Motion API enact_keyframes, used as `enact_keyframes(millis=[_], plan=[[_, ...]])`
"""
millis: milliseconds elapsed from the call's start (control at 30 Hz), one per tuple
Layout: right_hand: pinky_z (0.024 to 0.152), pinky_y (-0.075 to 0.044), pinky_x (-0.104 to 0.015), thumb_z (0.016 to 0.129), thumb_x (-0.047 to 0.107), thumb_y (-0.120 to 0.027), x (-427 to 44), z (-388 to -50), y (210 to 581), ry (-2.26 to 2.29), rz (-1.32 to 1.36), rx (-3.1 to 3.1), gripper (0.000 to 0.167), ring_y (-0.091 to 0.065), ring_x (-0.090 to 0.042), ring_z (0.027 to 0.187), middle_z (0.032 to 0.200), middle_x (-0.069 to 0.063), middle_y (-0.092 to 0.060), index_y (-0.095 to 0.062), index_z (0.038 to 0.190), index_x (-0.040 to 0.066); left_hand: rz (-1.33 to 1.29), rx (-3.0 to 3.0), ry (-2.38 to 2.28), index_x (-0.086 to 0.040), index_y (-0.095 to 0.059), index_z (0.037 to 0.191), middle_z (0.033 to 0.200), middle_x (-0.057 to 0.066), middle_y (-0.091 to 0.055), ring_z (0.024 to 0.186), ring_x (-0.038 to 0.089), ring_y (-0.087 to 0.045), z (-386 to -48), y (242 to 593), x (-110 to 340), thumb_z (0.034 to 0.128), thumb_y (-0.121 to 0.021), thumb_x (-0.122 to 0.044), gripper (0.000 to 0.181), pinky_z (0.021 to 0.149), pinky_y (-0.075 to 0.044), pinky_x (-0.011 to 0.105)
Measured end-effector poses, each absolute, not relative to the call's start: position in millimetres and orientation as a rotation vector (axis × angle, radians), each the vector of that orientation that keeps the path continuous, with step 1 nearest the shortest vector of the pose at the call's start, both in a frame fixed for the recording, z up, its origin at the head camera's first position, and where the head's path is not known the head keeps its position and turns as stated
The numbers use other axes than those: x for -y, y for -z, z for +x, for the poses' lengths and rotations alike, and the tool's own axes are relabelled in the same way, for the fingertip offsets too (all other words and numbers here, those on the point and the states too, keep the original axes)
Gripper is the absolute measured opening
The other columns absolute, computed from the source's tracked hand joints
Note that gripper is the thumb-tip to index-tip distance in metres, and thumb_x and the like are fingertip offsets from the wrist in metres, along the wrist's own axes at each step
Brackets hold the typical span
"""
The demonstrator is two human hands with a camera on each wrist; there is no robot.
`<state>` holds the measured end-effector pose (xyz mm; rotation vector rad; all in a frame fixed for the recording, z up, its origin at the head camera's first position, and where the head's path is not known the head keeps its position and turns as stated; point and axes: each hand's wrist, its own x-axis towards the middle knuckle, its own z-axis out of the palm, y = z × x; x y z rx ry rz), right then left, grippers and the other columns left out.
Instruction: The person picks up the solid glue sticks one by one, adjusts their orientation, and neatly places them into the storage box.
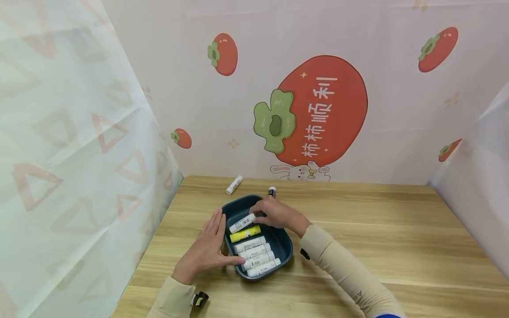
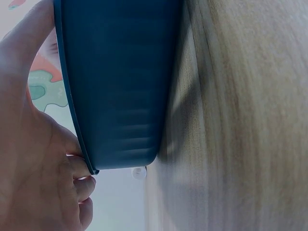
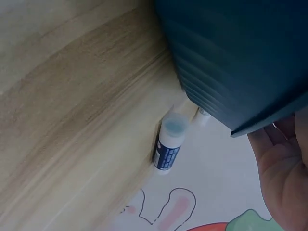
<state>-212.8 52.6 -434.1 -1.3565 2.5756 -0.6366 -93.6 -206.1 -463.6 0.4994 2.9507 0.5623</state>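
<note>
The dark blue bin (image 1: 287, 242) holds a row of white glue sticks (image 1: 250, 244) and a yellow one (image 1: 245, 233). My right hand (image 1: 278, 214) reaches in over the far right side and pinches the end of the uppermost white glue stick (image 1: 240, 224). My left hand (image 1: 207, 247) rests along the left rim with straight fingers, its thumb reaching over the edge to the lower sticks. In the left wrist view, the left hand (image 2: 41, 154) touches the rim of the bin (image 2: 115, 86). The right wrist view shows the right hand (image 3: 284, 168) at the rim of the bin (image 3: 240, 57), its fingertips hidden.
A white glue stick (image 1: 234, 185) lies on the wooden table (image 1: 358, 221) beyond the bin. Close behind the bin is a stick with a dark blue label (image 1: 272, 191), also visible in the right wrist view (image 3: 167, 144). A printed cloth (image 1: 389, 132) hangs behind the table.
</note>
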Motion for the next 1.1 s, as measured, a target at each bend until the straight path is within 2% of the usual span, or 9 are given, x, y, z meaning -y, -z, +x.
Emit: enact_keyframes(millis=[200, 400, 600, 867, 1033, 1100], plan=[[0.093, -0.061, -0.025, 0.102, 0.018, -0.072, -50.3, -209.9, 437.2, 0.547, -1.401, -2.578, 0.03, -0.068, -0.008, 0.098, 0.121, -0.004, -0.077, -0.074, 0.13, 0.008, 0.503, -2.956, -0.552, 0.005, -0.005, 0.167, 0.177, 0.024, 0.002, 0.166, 0.04, -0.002, -92.4, 463.1, 205.8, 0.0767, -0.07, -0.086, 0.143, 0.134, -0.017, 0.06], [0.101, -0.06, -0.03, 0.103, 0.017, -0.071, -47.6, -207.5, 438.9, 0.481, -1.413, -2.582, 0.029, -0.07, -0.01, 0.11, 0.127, -0.004, -0.077, -0.074, 0.131, 0.008, 0.503, -2.957, -0.556, 0.004, -0.005, 0.167, 0.177, 0.023, 0.002, 0.167, 0.04, -0.001, -91.7, 462.7, 205.3, 0.0766, -0.07, -0.086, 0.144, 0.134, -0.016, 0.06], [0.102, -0.06, -0.029, 0.103, 0.02, -0.071, -44.6, -206.5, 441.0, 0.313, -1.417, -2.622, 0.026, -0.07, -0.008, 0.105, 0.124, -0.002, -0.078, -0.076, 0.127, 0.014, 0.508, -2.961, -0.558, 0.005, -0.005, 0.167, 0.177, 0.023, 0.005, 0.166, 0.04, -0.002, -92.3, 462.6, 205.4, 0.0767, -0.07, -0.086, 0.143, 0.134, -0.016, 0.059], [0.103, -0.06, -0.03, 0.103, 0.023, -0.07, -39.2, -203.7, 441.4, 0.085, -1.411, -2.647, 0.03, -0.072, -0.013, 0.109, 0.127, -0.003, -0.077, -0.075, 0.132, 0.016, 0.503, -2.955, -0.568, 0.005, -0.005, 0.167, 0.177, 0.024, 0.004, 0.166, 0.04, -0.002, -92.7, 462.8, 205.9, 0.077, -0.07, -0.085, 0.143, 0.134, -0.016, 0.059], [0.1, -0.061, -0.028, 0.105, 0.025, -0.068, -35.9, -200.9, 441.0, -0.064, -1.402, -2.646, 0.027, -0.072, -0.011, 0.104, 0.124, -0.002, -0.077, -0.075, 0.131, 0.018, 0.503, -2.95, -0.566, 0.005, -0.005, 0.167, 0.177, 0.023, 0.005, 0.166, 0.04, -0.001, -92.9, 463.5, 206.2, 0.0768, -0.07, -0.086, 0.143, 0.134, -0.016, 0.059], [0.096, -0.062, -0.028, 0.106, 0.025, -0.066, -34.5, -199.2, 440.2, -0.095, -1.383, -2.64, 0.025, -0.07, -0.01, 0.095, 0.119, -0.002, -0.078, -0.076, 0.127, 0.018, 0.506, -2.948, -0.569, 0.005, -0.005, 0.167, 0.177, 0.023, 0.005, 0.166, 0.04, -0.001, -92.9, 463.5, 206.2, 0.0769, -0.07, -0.085, 0.143, 0.134, -0.016, 0.059]])
